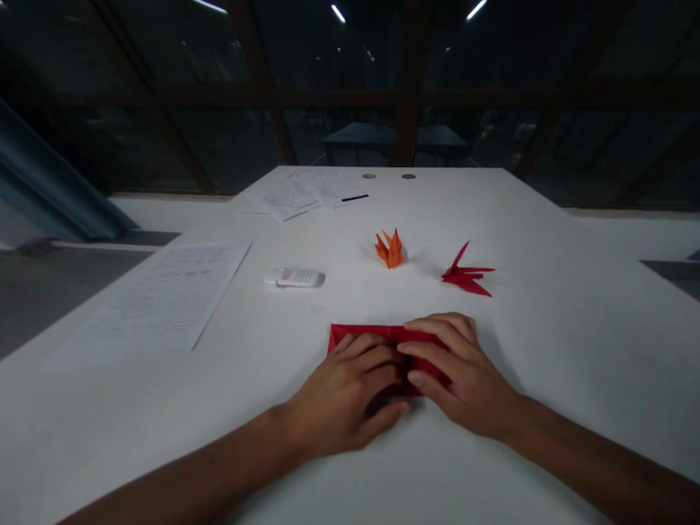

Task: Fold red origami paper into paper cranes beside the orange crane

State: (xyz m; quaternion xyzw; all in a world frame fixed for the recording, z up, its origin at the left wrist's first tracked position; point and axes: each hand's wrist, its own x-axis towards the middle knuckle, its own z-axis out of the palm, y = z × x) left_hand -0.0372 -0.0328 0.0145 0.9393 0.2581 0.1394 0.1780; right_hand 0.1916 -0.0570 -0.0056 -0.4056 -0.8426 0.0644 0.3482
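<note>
A sheet of red origami paper (340, 332) lies on the white table, folded into a wide shape with creases at its left corner. My left hand (355, 386) bends its fingers over the left and middle of the paper and holds it there. Its thumb sits apart, by the near edge. Across the right part lies my right hand (459, 372), fingers spread and resting on the paper. Both hands cover much of the sheet. Beyond them stand an orange paper crane (390, 250) and a red paper crane (467, 275).
Left of the orange crane is a small white device with a keypad (294, 278). A printed sheet (164, 292) lies at left, more papers (295, 195) with a dark strip farther back. Two small round discs (408, 176) sit near the far table edge, before dark windows.
</note>
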